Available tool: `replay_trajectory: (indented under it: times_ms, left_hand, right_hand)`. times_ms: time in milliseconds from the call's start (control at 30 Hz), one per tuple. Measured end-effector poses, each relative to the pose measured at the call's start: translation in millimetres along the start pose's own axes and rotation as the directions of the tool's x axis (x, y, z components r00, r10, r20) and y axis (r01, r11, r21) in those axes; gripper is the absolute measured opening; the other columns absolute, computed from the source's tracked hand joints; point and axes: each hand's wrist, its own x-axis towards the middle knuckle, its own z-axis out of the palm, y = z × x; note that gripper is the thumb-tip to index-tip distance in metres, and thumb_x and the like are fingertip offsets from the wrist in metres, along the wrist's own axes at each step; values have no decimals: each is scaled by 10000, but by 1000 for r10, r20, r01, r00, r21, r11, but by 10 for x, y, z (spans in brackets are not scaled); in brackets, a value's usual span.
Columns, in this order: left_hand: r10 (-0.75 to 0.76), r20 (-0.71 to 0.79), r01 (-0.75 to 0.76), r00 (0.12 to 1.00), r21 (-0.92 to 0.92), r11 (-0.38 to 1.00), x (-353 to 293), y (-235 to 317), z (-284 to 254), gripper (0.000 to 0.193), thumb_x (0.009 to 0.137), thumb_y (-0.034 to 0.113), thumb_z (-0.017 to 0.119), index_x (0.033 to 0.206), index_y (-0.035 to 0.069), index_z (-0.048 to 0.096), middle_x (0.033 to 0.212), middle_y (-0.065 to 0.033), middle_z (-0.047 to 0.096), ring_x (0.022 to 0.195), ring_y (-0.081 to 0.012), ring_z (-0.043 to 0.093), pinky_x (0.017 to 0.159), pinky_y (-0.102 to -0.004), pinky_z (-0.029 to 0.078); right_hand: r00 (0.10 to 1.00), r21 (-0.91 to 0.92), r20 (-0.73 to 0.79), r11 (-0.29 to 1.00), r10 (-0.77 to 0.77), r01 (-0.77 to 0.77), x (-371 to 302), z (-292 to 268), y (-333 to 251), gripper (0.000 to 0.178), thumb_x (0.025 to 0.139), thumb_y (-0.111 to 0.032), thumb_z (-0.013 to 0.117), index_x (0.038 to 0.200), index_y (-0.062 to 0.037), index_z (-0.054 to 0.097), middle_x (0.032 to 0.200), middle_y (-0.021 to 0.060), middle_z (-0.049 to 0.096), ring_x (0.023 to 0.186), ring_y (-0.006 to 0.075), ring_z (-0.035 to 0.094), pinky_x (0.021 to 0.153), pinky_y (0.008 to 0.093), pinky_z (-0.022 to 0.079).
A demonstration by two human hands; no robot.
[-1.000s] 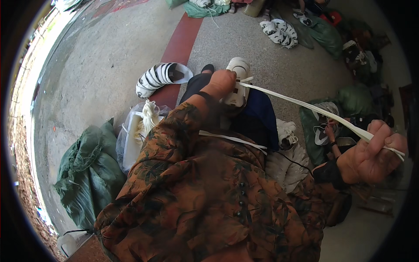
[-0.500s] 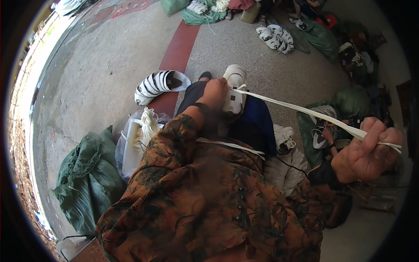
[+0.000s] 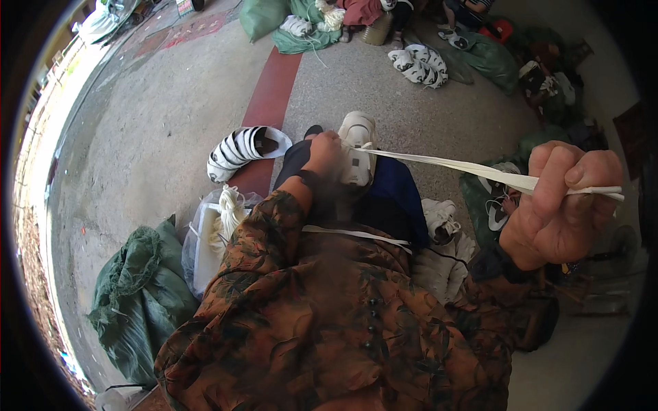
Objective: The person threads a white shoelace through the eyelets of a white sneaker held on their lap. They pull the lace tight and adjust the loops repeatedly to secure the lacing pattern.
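Note:
A cream-white shoe (image 3: 357,129) rests at my lap, toe pointing away from me. My left hand (image 3: 322,153) is closed on the shoe's left side, its fingertips partly hidden against it. From the shoe's lacing area a flat white shoelace (image 3: 445,161) stretches taut to the right. My right hand (image 3: 567,205) is raised far out at the right, its fist wrapped round that lace, whose end sticks out past the fingers. Another white lace (image 3: 356,233) lies across my lap, over the patterned clothing.
Left of me stand a white container (image 3: 200,245) with a bundle of laces (image 3: 232,209) and a green sack (image 3: 137,294). A row of nested black-and-white shoes (image 3: 236,152) lies ahead left. More white shoes (image 3: 442,270) sit by my right side. Other people with shoes and sacks are farther off.
My right hand has risen and turned, still gripping the taut lace. My left hand and the shoe sit slightly lower and further left in the picture, as the view has shifted.

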Motion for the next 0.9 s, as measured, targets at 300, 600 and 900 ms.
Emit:
replay_trajectory:
  times_ms: [300, 600, 900]
  left_hand:
    - [746, 109, -728, 657, -164, 666, -354, 804, -285, 281, 805, 136, 547, 1068, 40, 534, 1104, -189, 547, 1115, -362, 476, 946, -421, 391]
    - [670, 419, -629, 613, -255, 735, -464, 316, 74, 197, 837, 200, 574, 763, 21, 610, 729, -172, 583, 730, -378, 563, 650, -448, 437]
    - [671, 459, -566, 582, -364, 740, -454, 314, 31, 195, 845, 201, 518, 890, 29, 600, 793, -153, 578, 783, -348, 571, 705, -414, 461]
  right_hand:
    - [996, 239, -26, 968, 86, -78, 160, 253, 181, 113, 884, -71, 561, 861, 21, 500, 595, 10, 479, 374, 79, 409, 410, 245, 235]
    - [671, -166, 360, 752, 648, -638, -425, -17, 1368, 172, 788, -55, 653, 945, 7, 618, 907, 55, 617, 774, 119, 560, 680, 239, 454]
    - [435, -41, -109, 434, 894, -900, -2102, -47, 2942, 275, 734, 39, 601, 1007, 3, 589, 823, 65, 627, 741, 116, 581, 661, 249, 469]
